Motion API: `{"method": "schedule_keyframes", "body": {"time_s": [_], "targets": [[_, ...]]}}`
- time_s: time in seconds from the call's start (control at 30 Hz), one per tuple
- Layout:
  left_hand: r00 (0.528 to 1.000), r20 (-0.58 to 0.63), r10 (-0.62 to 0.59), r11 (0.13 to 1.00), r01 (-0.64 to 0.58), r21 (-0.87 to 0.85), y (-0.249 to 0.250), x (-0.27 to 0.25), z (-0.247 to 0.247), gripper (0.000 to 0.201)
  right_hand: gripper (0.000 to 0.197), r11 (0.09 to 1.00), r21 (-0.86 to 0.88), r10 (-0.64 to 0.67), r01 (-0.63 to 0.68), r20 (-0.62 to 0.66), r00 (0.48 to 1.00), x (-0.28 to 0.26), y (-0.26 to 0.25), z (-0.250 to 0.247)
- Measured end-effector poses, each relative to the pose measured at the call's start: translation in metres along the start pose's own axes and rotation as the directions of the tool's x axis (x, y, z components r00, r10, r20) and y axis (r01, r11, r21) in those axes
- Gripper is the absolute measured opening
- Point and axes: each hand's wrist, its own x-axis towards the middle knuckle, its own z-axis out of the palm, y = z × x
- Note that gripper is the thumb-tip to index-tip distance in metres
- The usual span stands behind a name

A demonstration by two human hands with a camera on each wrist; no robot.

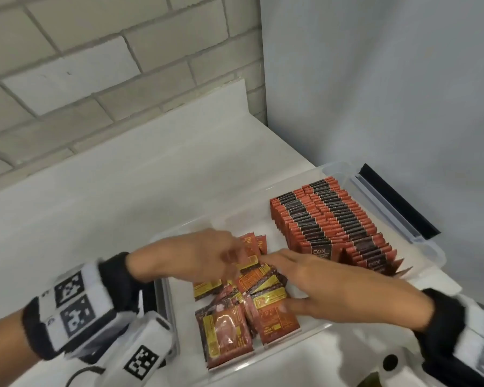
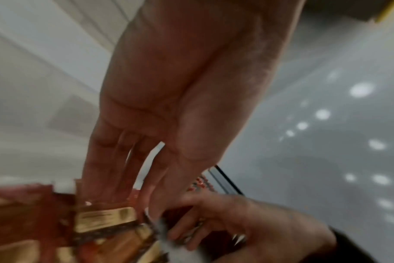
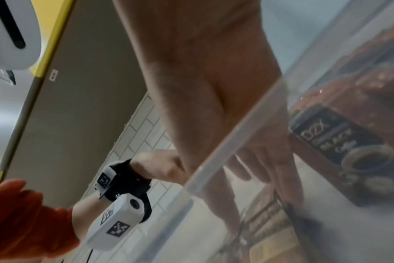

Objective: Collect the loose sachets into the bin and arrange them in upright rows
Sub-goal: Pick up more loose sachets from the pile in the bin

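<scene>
Bin: a clear plastic bin (image 1: pixel 428 241) sits on the white counter (image 1: pixel 123 191), pushed toward the counter's right end where it meets the wall.
Upright rows: red-and-black coffee sachets (image 1: pixel 324 216) already stand on edge in packed rows filling the bin's far right part; the nearest one reads "D2X".
Loose sachets: a jumbled pile of sachets (image 1: pixel 249 300) lies flat and overlapping in the bin's near left part, long axes pointing every way, yellow label panels up.
Key relation: the pile lies directly under both hands, and the standing rows start just to the right of it, so I'd judge each sachet has to be tipped onto its edge and slid rightward against the last row.
Nearer hand: the right hand (image 1: pixel 333 289) is closer to the rows.
Right hand state: fingers straight and spread, laid flat on top of the pile, pressing rather than grasping.
Left hand state: the left hand (image 1: pixel 196 255) reaches over the pile's far side, blurred; its fingers (image 2: pixel 115 170) point down into the sachets, and whether they pinch one I cannot tell.
</scene>
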Motion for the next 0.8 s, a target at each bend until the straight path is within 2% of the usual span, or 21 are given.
{"method": "schedule_keyframes", "body": {"time_s": [0.1,0.23,0.33,0.57,0.67,0.8], "targets": [[0.992,0.113,-0.057,0.985,0.037,0.171,-0.009,-0.008,0.012,0.038,0.087,0.999,-0.044,0.033,-0.031,0.044,0.999,0.010,-0.007,0.006],[0.963,0.250,-0.104,0.987,0.069,0.145,-0.015,-0.008,0.024,0.053,0.087,0.997,-0.065,0.038,-0.032,0.084,0.996,0.013,-0.015,0.006],[0.951,0.285,-0.119,0.988,0.084,0.133,-0.016,-0.005,0.030,0.060,0.077,0.998,-0.050,0.036,-0.032,0.073,0.997,0.017,-0.014,0.008],[0.966,0.252,-0.052,0.993,0.022,0.120,-0.019,0.001,0.037,0.038,0.040,0.998,-0.064,0.012,-0.009,0.044,0.999,0.024,-0.010,0.014],[0.971,0.231,-0.062,0.995,0.042,0.091,-0.020,0.003,0.039,0.032,0.040,0.997,-0.082,0.016,-0.010,0.072,0.997,0.026,-0.008,0.016],[0.974,0.219,-0.056,0.998,0.053,0.019,-0.023,0.000,0.030,0.022,0.039,0.999,0.008,0.033,-0.033,0.050,0.998,0.026,-0.006,0.017]]}}
